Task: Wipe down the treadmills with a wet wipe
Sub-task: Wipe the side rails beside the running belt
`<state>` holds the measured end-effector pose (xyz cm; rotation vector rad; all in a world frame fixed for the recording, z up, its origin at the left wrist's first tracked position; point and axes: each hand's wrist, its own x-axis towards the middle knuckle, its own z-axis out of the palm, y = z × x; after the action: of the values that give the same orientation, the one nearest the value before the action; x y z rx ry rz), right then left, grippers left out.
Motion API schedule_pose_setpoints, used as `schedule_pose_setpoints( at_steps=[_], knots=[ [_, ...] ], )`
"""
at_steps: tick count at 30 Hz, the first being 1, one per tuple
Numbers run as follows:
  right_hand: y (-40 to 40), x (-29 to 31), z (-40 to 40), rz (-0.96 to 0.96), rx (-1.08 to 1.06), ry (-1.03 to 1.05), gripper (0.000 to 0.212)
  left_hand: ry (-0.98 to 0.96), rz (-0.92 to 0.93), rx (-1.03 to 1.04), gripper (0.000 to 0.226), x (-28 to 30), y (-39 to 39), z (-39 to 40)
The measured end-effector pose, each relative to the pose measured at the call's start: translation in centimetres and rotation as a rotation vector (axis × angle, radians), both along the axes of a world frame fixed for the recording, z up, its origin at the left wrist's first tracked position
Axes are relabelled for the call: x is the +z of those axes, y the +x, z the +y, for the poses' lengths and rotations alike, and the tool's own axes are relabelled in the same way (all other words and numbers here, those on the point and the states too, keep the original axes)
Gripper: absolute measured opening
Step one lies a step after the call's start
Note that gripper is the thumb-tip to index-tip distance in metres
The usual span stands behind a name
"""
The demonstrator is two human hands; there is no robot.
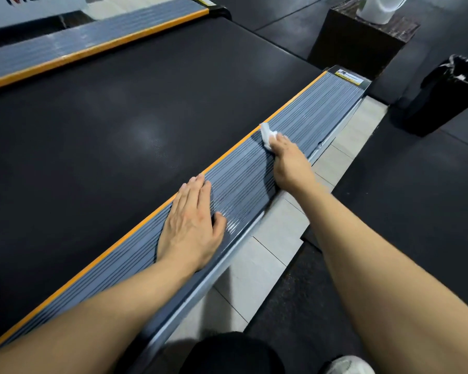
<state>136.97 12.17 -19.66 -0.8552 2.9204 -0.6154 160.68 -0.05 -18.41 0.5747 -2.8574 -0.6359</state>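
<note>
Side rail wipe underway: right hand presses the wet wipe, grip apparently pinched; left hand rests flat, bracing. Next: stroke toward the far end.

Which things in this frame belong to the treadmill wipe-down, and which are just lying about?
Part of the job:
- wet wipe, held under the right hand
- grey ribbed side rail being wiped
- left hand, flat on the same rail
- black treadmill belt

Just lying about:
- black bin on the floor
- dark pedestal with a white object on top
</note>
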Motion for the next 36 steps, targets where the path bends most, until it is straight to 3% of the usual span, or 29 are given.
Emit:
schedule_pose_setpoints(
  at_steps=[1, 3, 6, 9, 13, 15, 18, 20, 22, 24, 27, 31, 36],
  knots=[
    [1.2, 0.5, -1.5, -0.032, 0.036, -0.047, 0.046, -0.004, 0.006, 0.001, 0.062, 0.0, 0.0, 0.0],
    [5.0, 0.8, -4.0, -0.076, 0.350, -0.146, 0.048, -0.009, 0.019, 0.013, 0.062, 0.0, -0.1, 0.1],
    [8.5, 1.1, -4.9, -0.104, 0.682, -0.060, 0.060, 0.005, 0.008, 0.027, 0.062, 0.1, -0.1, 0.2],
    [3.9, 2.1, -3.7, -0.105, 0.542, -0.110, 0.064, 0.009, 0.004, 0.015, 0.061, 0.1, -0.1, 0.1],
    [-2.0, 2.0, -2.7, -0.034, 0.144, 0.037, 0.040, 0.011, -0.011, 0.001, 0.061, 0.1, -0.1, 0.0],
    [0.6, 2.3, -3.5, -0.040, 0.281, -0.015, 0.035, -0.005, -0.007, 0.011, 0.060, 0.0, -0.1, 0.0],
    [5.5, 2.1, -2.3, -0.080, 0.713, -0.085, 0.058, -0.014, -0.003, 0.023, 0.061, 0.1, -0.2, 0.2],
    [5.5, 2.2, -0.1, -0.096, 0.803, 0.000, 0.066, -0.008, -0.008, 0.026, 0.061, 0.0, -0.2, 0.1],
    [2.6, 2.2, 2.7, -0.107, 0.700, -0.028, 0.062, -0.018, -0.008, 0.022, 0.060, -0.3, -0.2, 0.1],
    [-1.6, 2.4, 5.7, -0.110, 0.439, -0.121, 0.047, -0.029, -0.011, 0.026, 0.060, -0.5, -0.2, 0.0],
    [-4.7, 1.3, 7.9, -0.041, 0.149, -0.025, 0.050, -0.044, -0.038, 0.035, 0.060, -0.4, -0.3, 0.2],
    [1.2, 0.3, 6.9, 0.063, 0.460, -0.056, 0.060, -0.107, -0.078, 0.016, 0.059, -0.5, -0.5, 0.3],
    [4.5, -1.1, 6.9, 0.026, 0.775, -0.075, 0.054, -0.139, -0.059, 0.078, 0.049, -0.1, -1.7, 1.2]
  ],
)
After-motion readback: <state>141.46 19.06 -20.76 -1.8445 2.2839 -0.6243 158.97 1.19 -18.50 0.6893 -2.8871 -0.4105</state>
